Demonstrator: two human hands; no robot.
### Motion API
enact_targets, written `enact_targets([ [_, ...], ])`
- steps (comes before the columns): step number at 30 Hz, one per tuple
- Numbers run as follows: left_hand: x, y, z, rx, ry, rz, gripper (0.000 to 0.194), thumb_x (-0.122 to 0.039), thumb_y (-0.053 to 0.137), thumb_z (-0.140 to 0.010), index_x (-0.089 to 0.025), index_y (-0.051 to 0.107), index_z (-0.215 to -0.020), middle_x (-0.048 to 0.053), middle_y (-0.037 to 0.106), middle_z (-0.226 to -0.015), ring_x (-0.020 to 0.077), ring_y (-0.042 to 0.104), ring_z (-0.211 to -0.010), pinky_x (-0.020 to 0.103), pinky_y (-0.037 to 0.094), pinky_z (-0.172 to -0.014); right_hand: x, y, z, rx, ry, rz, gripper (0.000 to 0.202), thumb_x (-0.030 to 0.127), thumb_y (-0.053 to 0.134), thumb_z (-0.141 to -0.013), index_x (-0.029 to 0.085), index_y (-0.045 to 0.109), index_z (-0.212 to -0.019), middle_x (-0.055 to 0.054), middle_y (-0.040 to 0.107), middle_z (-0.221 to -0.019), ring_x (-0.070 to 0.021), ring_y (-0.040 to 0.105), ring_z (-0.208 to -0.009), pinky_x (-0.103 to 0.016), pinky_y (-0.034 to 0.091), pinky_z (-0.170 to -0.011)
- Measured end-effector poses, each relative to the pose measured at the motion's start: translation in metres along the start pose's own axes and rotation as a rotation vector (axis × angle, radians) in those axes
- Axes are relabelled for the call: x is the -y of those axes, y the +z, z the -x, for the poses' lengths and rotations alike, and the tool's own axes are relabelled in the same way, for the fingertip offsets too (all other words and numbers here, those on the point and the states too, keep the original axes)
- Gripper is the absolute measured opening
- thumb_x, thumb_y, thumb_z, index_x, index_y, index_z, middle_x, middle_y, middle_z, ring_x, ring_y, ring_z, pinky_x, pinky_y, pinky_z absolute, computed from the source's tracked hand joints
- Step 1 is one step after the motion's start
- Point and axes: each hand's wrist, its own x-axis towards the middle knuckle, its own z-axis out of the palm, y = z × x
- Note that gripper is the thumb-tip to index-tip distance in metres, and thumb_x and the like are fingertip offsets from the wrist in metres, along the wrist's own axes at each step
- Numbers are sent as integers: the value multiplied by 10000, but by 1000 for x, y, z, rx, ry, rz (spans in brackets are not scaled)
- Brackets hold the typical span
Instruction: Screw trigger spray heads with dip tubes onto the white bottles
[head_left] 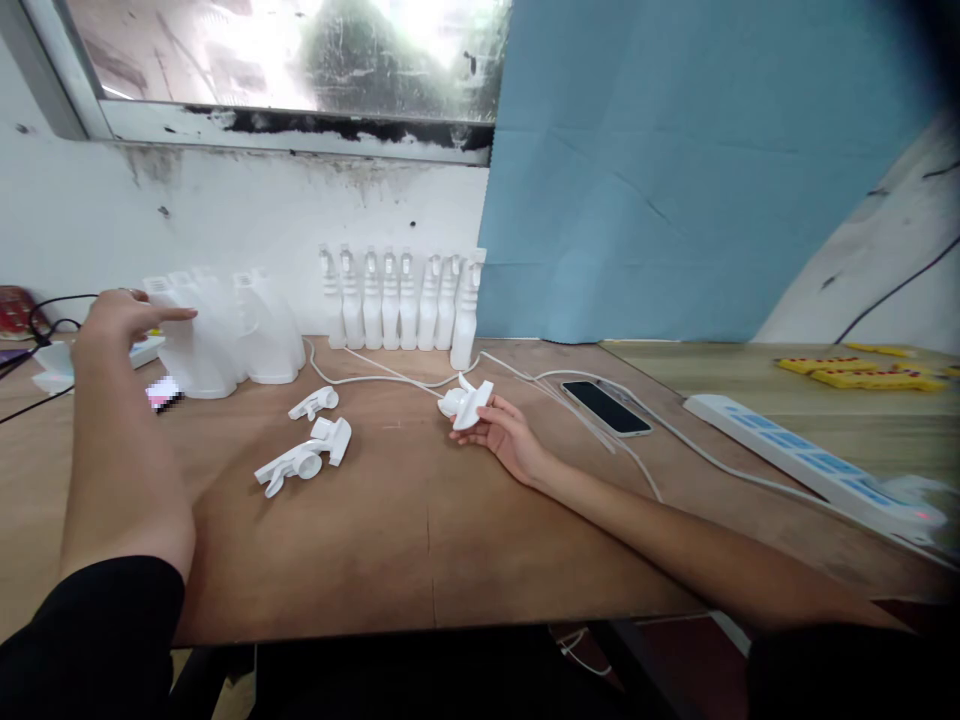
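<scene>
My left hand (pixel 124 318) is at the far left, around the upper part of a white spray bottle (pixel 191 350) without a top. One digit lies across the bottle's front; the other fingers are mostly hidden. This bottle stands close among other topless white bottles (pixel 274 340). My right hand (pixel 499 435) holds a white trigger sprayer head (pixel 466 402) above the middle of the table, its fingers closed around the side. Between my hands, several loose trigger sprayer heads (pixel 300 460) lie on the brown tabletop (pixel 375 540).
A row of white bottles with sprayer heads (pixel 390 310) stands against the wall. To the right lie a phone (pixel 606 408), a white cable (pixel 720 465), a power strip (pixel 810 460) and yellow packets (pixel 855 373). Dark cables (pixel 45 345) run at the far left.
</scene>
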Motion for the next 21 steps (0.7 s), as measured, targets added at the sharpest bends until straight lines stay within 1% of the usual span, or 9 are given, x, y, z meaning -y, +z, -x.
enact_targets([
  [2, -15, -7, 7, -13, -364, 126, 720, -682, 781, -590, -98, 586, -964, 30, 638, -860, 148, 571, -687, 304, 502, -602, 2, -1, -1, 13, -32, 35, 231, 337, 677, -797, 191, 523, -889, -83, 752, -872, -234, 726, -724, -361, 545, -677],
  [3, -22, -13, 11, -34, -460, 166, 764, -649, 819, -551, -112, 599, -1048, 49, 655, -972, 148, 574, -714, 307, 513, -620, 5, -1, -4, 26, -78, 75, 214, 345, 661, -815, 198, 522, -883, -73, 748, -849, -224, 715, -688, -356, 542, -648],
  [4, -29, -20, 13, -74, -463, 175, 809, -629, 832, -542, -133, 597, -1136, 62, 658, -1071, 147, 574, -729, 324, 526, -647, 10, -2, -7, 41, -143, 127, 197, 352, 645, -835, 204, 524, -881, -60, 742, -818, -214, 702, -649, -352, 537, -616],
  [7, -52, -40, 22, -294, -280, 109, 924, -628, 831, -548, -170, 554, -1301, 81, 644, -1216, 162, 575, -780, 414, 549, -773, 43, 1, -22, 67, -377, 275, 168, 365, 625, -874, 222, 544, -906, -12, 702, -713, -185, 650, -551, -330, 513, -540],
  [9, -74, -49, 30, -444, -121, 117, 935, -587, 852, -542, -152, 552, -1314, 80, 640, -1215, 169, 575, -840, 422, 542, -838, 77, 7, -33, 34, -518, 289, 182, 376, 648, -848, 232, 540, -879, 29, 651, -655, -156, 604, -503, -298, 491, -498],
  [11, -103, -52, 43, -510, 33, 157, 884, -557, 836, -591, -146, 554, -1321, 62, 632, -1165, 158, 561, -880, 406, 524, -869, 114, 19, -42, -27, -675, 287, 184, 365, 647, -841, 236, 536, -911, 49, 595, -657, -121, 544, -495, -248, 427, -430],
  [16, -179, -32, 81, -264, 346, 121, 779, -554, 825, -635, -99, 606, -1228, 24, 599, -924, 124, 525, -809, 370, 499, -857, 185, 45, -43, -324, -1251, 276, 178, 362, 537, -859, 242, 406, -847, 57, 405, -652, -66, 357, -429, -206, 205, -329],
  [18, -199, -18, 88, -184, 504, 87, 724, -540, 826, -650, -100, 624, -1188, 39, 617, -975, 140, 535, -823, 356, 491, -856, 199, 45, -40, -401, -1344, 252, 188, 368, 469, -876, 260, 322, -829, 57, 307, -673, -57, 325, -435, -193, 163, -341],
  [21, -210, 3, 88, -45, 714, 44, 657, -549, 791, -699, -143, 633, -1192, 57, 623, -1074, 174, 561, -869, 321, 479, -839, 209, 36, -36, -466, -1354, 212, 156, 351, 375, -916, 267, 267, -840, 48, 260, -694, -56, 301, -443, -181, 140, -354],
])
